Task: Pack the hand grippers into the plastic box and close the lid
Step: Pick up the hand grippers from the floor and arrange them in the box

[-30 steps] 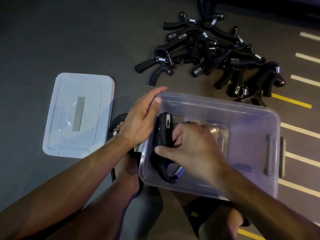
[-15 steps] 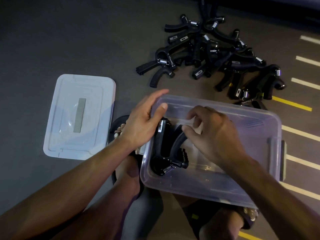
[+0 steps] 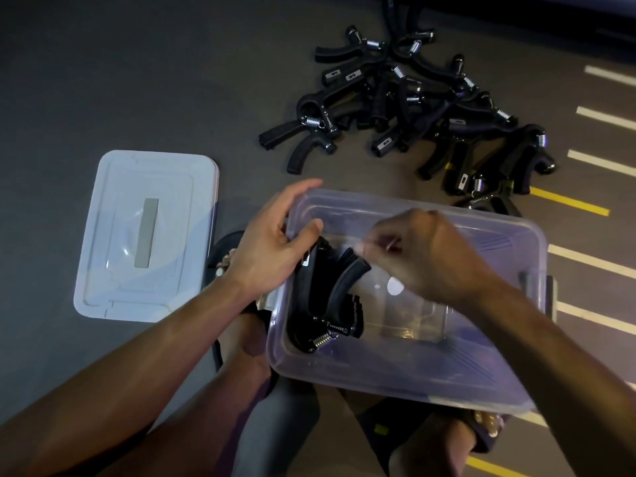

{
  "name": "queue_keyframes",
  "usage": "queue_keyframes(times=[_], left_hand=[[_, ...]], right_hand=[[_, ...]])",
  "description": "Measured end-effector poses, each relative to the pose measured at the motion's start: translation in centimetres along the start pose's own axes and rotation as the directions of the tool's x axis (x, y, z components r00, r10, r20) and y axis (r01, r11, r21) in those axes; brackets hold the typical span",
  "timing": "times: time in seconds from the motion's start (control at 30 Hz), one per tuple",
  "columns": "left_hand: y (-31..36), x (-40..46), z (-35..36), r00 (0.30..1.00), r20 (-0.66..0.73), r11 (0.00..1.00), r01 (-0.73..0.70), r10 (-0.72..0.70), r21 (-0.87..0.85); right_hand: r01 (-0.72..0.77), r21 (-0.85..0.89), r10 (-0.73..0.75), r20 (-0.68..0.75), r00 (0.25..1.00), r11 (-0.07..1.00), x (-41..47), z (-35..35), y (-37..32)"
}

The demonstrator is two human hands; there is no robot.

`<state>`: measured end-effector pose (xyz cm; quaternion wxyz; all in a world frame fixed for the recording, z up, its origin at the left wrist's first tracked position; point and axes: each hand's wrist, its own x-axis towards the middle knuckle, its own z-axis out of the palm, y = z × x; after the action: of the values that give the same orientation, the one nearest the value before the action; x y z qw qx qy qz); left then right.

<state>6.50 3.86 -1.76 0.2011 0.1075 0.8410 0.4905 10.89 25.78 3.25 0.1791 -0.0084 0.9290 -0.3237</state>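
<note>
Nearest, clear plastic box point(image 3: 413, 370) on the floor, black hand grippers point(image 3: 323, 297) stacked at its left end. Left hand point(image 3: 272, 246) gripping the box's left rim. Right hand point(image 3: 433, 256) above the box, blurred, fingers loosely curled, empty. Left, lid point(image 3: 148, 235) lying flat. Farther, pile of grippers point(image 3: 413, 108).
</note>
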Motion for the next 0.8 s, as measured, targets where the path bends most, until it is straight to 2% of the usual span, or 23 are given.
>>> queue_keyframes(times=[0.1,0.17,0.3,0.37,0.5,0.63,0.73,0.8], left_hand=[[0.0,0.1,0.0,1.0,0.004,1.0,-0.002,0.002,0.013],[0.0,0.2,0.0,1.0,0.012,1.0,-0.001,0.001,0.013],[0.0,0.4,0.0,1.0,0.019,1.0,0.004,-0.004,0.001],[0.0,0.6,0.0,1.0,0.021,1.0,0.01,-0.01,0.006],[-0.3,0.9,0.0,1.0,0.01,1.0,-0.004,0.004,0.012],[-0.5,1.0,-0.1,1.0,0.013,0.999,-0.01,0.01,0.03],[-0.6,1.1,-0.1,1.0,0.018,0.999,-0.012,0.011,0.033],[-0.6,1.2,-0.1,1.0,0.015,0.999,-0.014,0.014,0.032]], right_hand=[[-0.02,0.185,0.03,-0.049,0.998,0.983,2.2,-3.6,0.8],[-0.051,0.224,0.082,-0.131,0.988,0.973,4.5,-5.2,2.1],[-0.208,0.016,0.209,-0.13,0.969,0.978,9.9,-4.8,6.1],[-0.289,0.038,0.291,-0.105,0.951,0.957,12.5,-4.4,7.3],[-0.416,0.057,0.419,-0.187,0.889,0.908,16.5,-5.2,8.7],[-0.533,-0.044,0.522,-0.146,0.84,0.845,18.8,-5.8,9.0],[-0.568,-0.147,0.561,-0.086,0.823,0.81,18.2,-5.3,9.9],[-0.52,-0.15,0.507,-0.117,0.854,0.841,17.2,-4.6,10.5]])
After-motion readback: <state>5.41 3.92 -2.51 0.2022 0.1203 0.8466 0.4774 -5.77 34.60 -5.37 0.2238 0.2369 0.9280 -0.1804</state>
